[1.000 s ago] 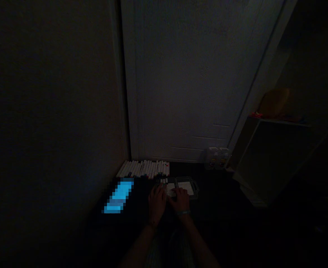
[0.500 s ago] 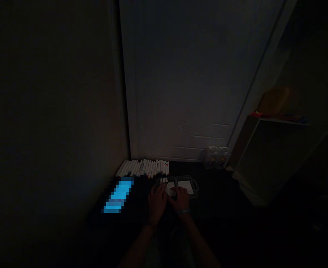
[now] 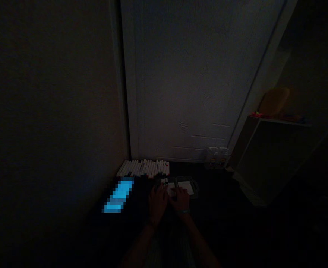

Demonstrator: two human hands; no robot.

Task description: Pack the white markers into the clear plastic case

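The scene is very dark. My left hand (image 3: 157,203) and my right hand (image 3: 180,199) lie side by side on the dark floor, both over the near edge of a small clear case (image 3: 190,186) with white contents. The fingers look curled down onto the case, but the darkness hides what they grip. A row of several white marker pens (image 3: 145,168) lies just beyond the hands, against the foot of a white door (image 3: 192,85).
A glowing blue screen (image 3: 119,195) lies on the floor to the left of my hands. Two small clear containers (image 3: 218,158) stand by the door's right corner. A white shelf unit (image 3: 267,156) with an orange-brown object on top stands at the right. A wall rises at the left.
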